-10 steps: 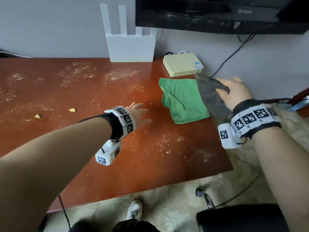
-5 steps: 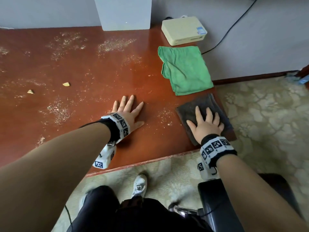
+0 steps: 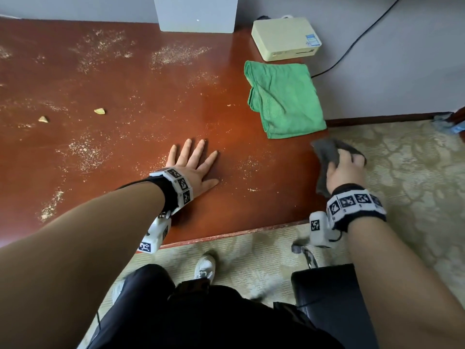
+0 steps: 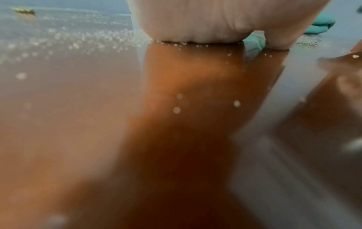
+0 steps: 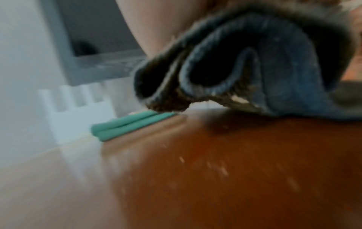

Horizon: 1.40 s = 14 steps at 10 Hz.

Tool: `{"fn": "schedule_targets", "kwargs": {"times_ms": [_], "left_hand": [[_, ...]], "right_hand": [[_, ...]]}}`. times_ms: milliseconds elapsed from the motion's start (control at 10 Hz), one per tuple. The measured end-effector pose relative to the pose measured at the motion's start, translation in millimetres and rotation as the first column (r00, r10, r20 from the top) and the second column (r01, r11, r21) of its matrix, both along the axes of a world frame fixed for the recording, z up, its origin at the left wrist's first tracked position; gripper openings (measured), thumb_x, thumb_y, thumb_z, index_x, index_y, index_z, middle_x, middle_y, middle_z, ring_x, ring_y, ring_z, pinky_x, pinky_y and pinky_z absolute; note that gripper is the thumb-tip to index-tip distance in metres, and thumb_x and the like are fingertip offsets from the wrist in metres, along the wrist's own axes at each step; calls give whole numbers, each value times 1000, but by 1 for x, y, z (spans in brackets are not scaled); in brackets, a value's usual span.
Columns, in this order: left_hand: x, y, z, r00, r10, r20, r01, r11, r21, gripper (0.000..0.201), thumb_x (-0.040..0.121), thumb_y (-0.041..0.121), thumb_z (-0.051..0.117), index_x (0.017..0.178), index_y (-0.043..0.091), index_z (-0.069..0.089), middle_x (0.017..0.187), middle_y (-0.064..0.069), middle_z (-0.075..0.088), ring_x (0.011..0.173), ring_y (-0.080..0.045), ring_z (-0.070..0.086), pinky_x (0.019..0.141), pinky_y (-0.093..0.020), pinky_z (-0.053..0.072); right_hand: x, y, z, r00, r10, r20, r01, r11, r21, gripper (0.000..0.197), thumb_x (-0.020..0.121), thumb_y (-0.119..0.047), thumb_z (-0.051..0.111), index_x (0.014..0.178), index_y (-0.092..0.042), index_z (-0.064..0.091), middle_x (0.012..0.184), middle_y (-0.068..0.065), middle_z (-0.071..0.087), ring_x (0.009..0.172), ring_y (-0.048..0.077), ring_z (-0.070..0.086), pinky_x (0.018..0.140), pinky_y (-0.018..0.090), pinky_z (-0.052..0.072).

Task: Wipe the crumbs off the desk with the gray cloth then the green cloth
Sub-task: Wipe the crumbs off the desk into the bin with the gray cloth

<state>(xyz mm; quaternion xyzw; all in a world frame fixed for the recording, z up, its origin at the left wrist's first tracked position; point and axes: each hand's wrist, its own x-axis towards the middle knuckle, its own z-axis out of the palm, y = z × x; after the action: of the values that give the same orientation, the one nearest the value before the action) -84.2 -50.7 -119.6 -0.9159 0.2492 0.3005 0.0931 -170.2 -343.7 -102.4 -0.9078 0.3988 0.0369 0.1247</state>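
Note:
My right hand (image 3: 346, 163) grips the bunched gray cloth (image 3: 325, 153) at the desk's right edge, partly out over the carpet. In the right wrist view the gray cloth (image 5: 254, 65) hangs in folds just above the wood. The folded green cloth (image 3: 283, 98) lies flat on the red-brown desk (image 3: 125, 91) behind it, also seen as the green cloth (image 5: 125, 125) low in the right wrist view. My left hand (image 3: 193, 165) lies flat on the desk, fingers straight and spread. Fine crumbs (image 3: 176, 55) are scattered over the wood, with two bigger pieces (image 3: 100, 111) at the left.
A cream box (image 3: 285, 37) and a white device (image 3: 195, 13) stand at the desk's back edge by the wall. A black cable (image 3: 352, 46) runs down the wall. A black chair (image 3: 327, 293) and patterned carpet (image 3: 402, 172) lie to the right and front.
My right hand, which pressed the gray cloth flat on the desk's front right corner, has gathered it up and moved it to the right edge. The left hand stays flat.

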Motion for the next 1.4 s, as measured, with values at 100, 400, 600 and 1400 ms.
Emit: {"fn": "schedule_targets", "kwargs": {"times_ms": [100, 400, 600, 1400], "left_hand": [[0, -1, 1, 1000, 0, -6, 0, 1000, 9, 68, 92, 62, 18, 144, 38, -20, 151, 2, -31, 140, -26, -27, 114, -50, -14], [0, -2, 4, 1000, 1, -20, 0, 1000, 20, 68, 92, 61, 19, 144, 38, -20, 151, 2, -32, 140, -25, -28, 114, -49, -13], [0, -2, 3, 1000, 1, -16, -1, 1000, 22, 69, 92, 62, 18, 144, 38, -20, 151, 2, -31, 140, -26, -27, 114, -49, -14], [3, 2, -2, 999, -29, -30, 29, 999, -19, 85, 84, 72, 28, 143, 38, -22, 150, 1, -33, 139, -26, -30, 113, -52, -14]], "right_hand": [[-6, 21, -12, 986, 13, -168, -16, 1000, -14, 38, 98, -24, 38, 136, -18, 37, 142, 15, 27, 127, 39, 30, 103, 46, 32], [-26, 66, -3, 816, 578, 26, -576, 808, 126, 38, 94, -12, 44, 132, -18, 48, 134, 11, 40, 120, 34, 40, 101, 40, 35], [-33, 25, -12, 995, 26, -91, -25, 1000, 8, 37, 96, -23, 44, 132, -16, 44, 142, 17, 28, 124, 41, 35, 101, 46, 35], [5, 84, 5, 698, 716, 5, -698, 680, 225, 48, 94, -10, 42, 140, -25, 41, 142, 5, 34, 124, 31, 36, 106, 35, 32]]}}
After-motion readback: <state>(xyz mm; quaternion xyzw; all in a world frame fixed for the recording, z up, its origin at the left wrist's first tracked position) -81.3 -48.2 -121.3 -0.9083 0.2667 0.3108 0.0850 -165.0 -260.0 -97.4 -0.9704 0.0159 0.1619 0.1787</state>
